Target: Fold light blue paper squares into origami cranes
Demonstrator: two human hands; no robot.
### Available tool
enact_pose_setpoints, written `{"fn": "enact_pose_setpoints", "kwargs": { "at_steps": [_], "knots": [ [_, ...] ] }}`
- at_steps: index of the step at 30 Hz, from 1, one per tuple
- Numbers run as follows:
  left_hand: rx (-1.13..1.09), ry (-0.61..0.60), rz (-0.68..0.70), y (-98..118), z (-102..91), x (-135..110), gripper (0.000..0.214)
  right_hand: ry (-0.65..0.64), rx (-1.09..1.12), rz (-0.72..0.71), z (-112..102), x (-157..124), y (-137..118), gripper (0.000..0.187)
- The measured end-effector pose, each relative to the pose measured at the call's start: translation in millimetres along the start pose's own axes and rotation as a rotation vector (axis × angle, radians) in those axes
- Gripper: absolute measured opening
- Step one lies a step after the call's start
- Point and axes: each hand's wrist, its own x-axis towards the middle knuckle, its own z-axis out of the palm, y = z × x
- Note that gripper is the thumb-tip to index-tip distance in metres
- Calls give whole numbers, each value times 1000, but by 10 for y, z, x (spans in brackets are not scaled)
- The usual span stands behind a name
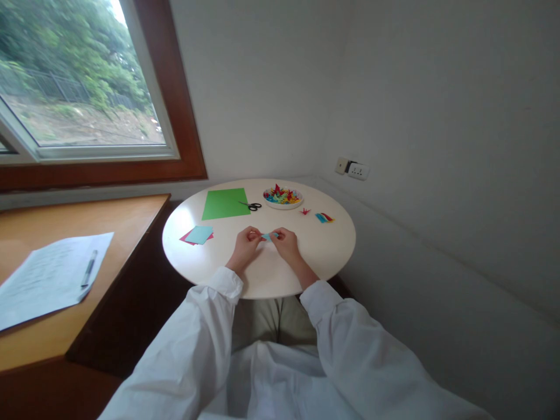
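Note:
Between my two hands is a small folded piece of light blue paper, just above the white round table. My left hand pinches its left end, and my right hand pinches its right end. My fingers cover much of the paper, so its exact shape is hidden. Left of my left hand lies a small stack of square paper sheets, light blue on top of red. A red folded paper crane sits beyond my right hand, near some blue, yellow and red folded paper pieces.
At the back stands a white dish heaped with colourful folded paper. Black-handled scissors rest partly over a green sheet. On the wooden desk at left are a printed sheet and a pen. Walls border the table's far side.

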Motion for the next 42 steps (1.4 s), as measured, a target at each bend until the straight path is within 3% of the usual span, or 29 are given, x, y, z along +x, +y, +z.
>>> {"fn": "enact_pose_setpoints", "kwargs": {
  "at_steps": [11, 19, 42],
  "knots": [
    [77, -37, 30, -23, -9, -11, 20, -74, 38, -17, 11, -20, -16, 12],
    [106, -40, 58, -106, -23, 38, 18, -79, 4, -33, 19, -16, -1, 12],
    [157, -49, 86, -78, -19, 19, 9, -70, -74, -74, 0, -14, -25, 11]
  ]
}}
